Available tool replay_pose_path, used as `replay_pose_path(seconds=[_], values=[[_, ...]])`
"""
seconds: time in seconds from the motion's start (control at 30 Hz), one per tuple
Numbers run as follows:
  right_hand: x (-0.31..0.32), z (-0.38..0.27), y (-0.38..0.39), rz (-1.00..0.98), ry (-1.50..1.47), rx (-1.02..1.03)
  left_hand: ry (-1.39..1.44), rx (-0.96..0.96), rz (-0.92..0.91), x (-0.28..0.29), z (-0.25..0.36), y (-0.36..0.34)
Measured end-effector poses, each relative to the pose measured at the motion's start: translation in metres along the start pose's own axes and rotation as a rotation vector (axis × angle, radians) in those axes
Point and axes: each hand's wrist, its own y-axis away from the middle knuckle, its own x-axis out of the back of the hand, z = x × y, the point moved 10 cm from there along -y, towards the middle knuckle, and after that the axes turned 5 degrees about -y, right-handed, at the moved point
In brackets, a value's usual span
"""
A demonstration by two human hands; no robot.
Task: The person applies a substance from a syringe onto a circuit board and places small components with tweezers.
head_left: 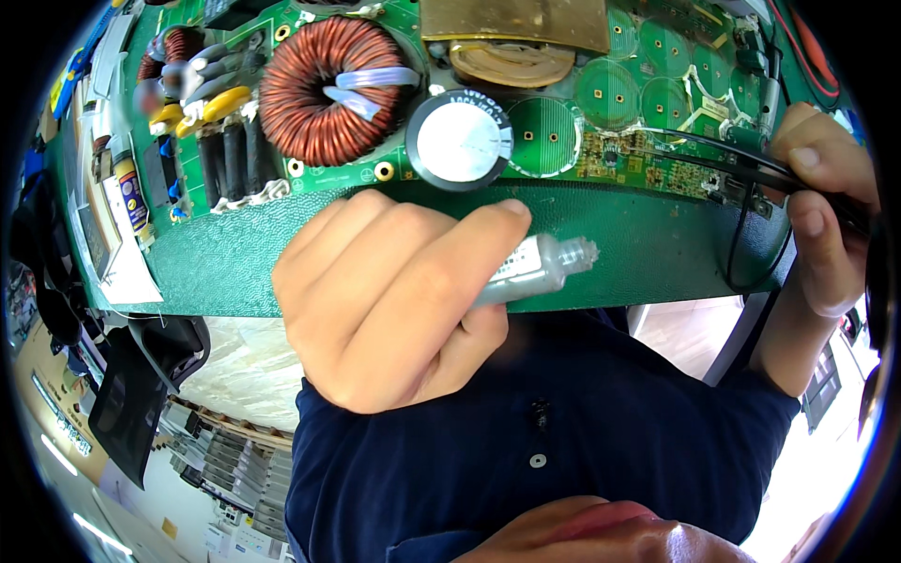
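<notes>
My left hand [394, 291] is closed around a small translucent tube [533, 270] with a white label. The tube's narrow neck sticks out to the right, just off the near edge of a green circuit board [432, 178]. At the right, my right hand [826, 206] pinches black tweezers [741, 169] between thumb and fingers. Their two slim arms reach left, spread apart, over the small components [610, 155] at the board's near right. Whether the tips touch the board, I cannot tell.
The board carries a copper-wound coil [324, 89], a round capacitor [460, 141] and a brown-wrapped transformer [511, 61]. Beneath lies a green mat [225, 258]. A yellow-and-purple tube [131, 192] lies left; a black cable [751, 281] loops near my right hand. Red leads [815, 52] lie far right.
</notes>
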Motion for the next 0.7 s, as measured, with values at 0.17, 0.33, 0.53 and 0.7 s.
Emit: replay_pose_path(seconds=[0.17, 0.33, 0.53, 0.7], values=[[-0.0035, 0.0068, -0.001, -0.045, 0.062, -0.01, -0.006, 0.015, -0.043, -0.0032, -0.0002, -0.0004], [-0.0032, 0.0083, -0.0014, -0.048, 0.101, 0.013, -0.013, 0.022, -0.11, -0.0044, 0.0003, -0.0013], [-0.0052, 0.0071, -0.0029, -0.061, 0.149, 0.034, -0.008, 0.022, -0.112, -0.0042, -0.0001, -0.0006], [-0.0062, 0.0097, -0.0006, -0.114, 0.113, 0.0, -0.006, 0.026, -0.108, -0.0038, 0.0, -0.0005]])
